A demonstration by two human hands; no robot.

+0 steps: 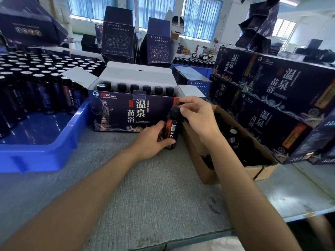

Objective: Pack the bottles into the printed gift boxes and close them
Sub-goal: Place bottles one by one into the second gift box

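Observation:
A dark printed gift box [116,113] stands open in the middle of the table, its white flaps up and a row of several black-capped bottles inside. In front of its right end a dark bottle [172,129] with a red label stands upright on the table. My left hand [152,140] grips the bottle's body near the base. My right hand [195,113] pinches its black cap from the right.
A blue tray [41,142] with several bottles sits at the left. A brown carton [235,169] of black caps lies right of the bottle. Closed gift boxes [282,98] are stacked at the right. More open boxes and a person stand behind.

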